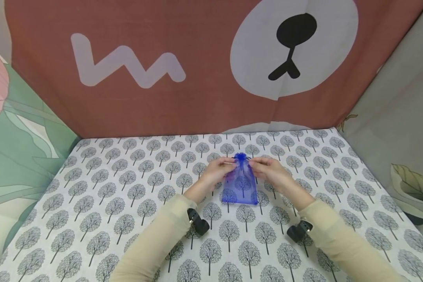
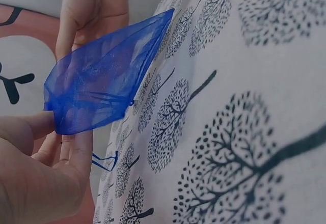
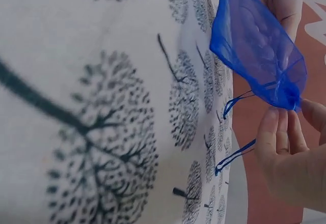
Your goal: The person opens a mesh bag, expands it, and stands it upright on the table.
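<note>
Wide lanes here on both flanks: bare cloth (image 1: pixel 109 211) runs left of the left sleeve (image 1: pixel 151 243) and right of the right sleeve (image 1: pixel 349 243), until the side curtains (image 1: pixel 31 129) shut each lane off. Straight ahead, a strip opens beyond the bag (image 1: pixel 241 186), then the red wall (image 1: pixel 204 109) blocks! At the bag's neck it's tight, left hand (image 1: pixel 214 172) one side, right hand (image 1: pixel 272 172) the other, cords (image 3: pixel 237 155) looping out beside the fingers. Nearer, a channel between the forearms, pinched by two black cameras (image 1: pixel 198 222) jutting inward.
</note>
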